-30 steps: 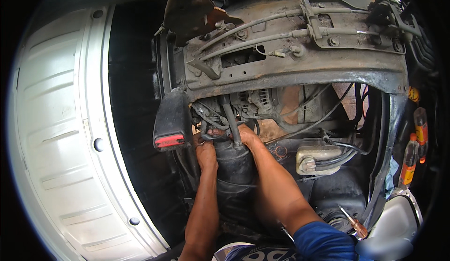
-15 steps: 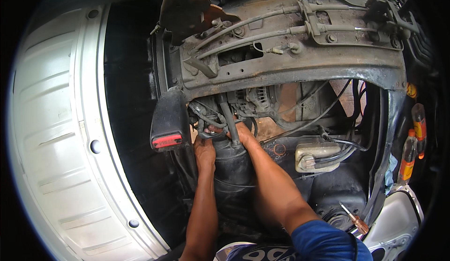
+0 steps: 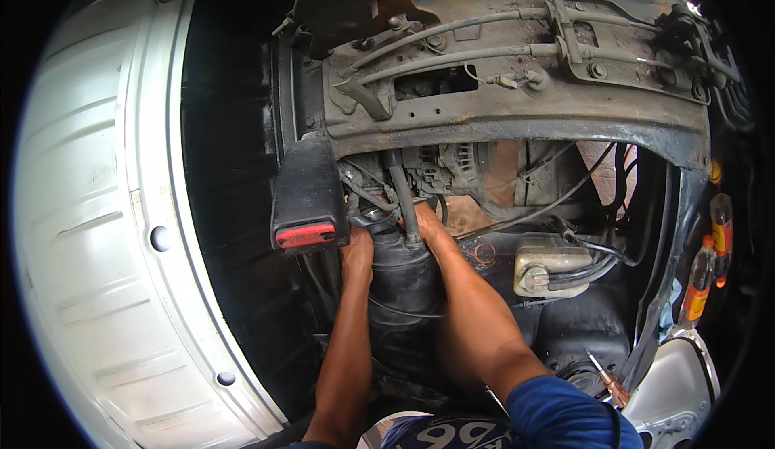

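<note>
Both my arms reach down into the open engine bay, to the top of a black cylindrical canister (image 3: 401,284). My left hand (image 3: 358,254) is at the canister's upper left side, below the black seat-belt buckle, and its fingers are hidden. At the upper right of the canister, my right hand (image 3: 424,221) reaches in beside a thick grey-black hose (image 3: 404,199) that meets the canister top. Its fingers disappear behind the hose and a dark band, so what they grip cannot be seen.
The seat-belt buckle (image 3: 308,199) has a red button. A whitish plastic reservoir (image 3: 553,265) with hoses sits to the right. A screwdriver (image 3: 615,388) lies lower right, near plastic bottles (image 3: 701,284). Across the far side runs a metal crossmember (image 3: 517,118) with cables; a white ribbed panel (image 3: 89,231) is left.
The view has shifted a little, so the buckle and crossmember appear further right. My hands stay at the canister top, with the left hand now tucked further in toward the buckle.
</note>
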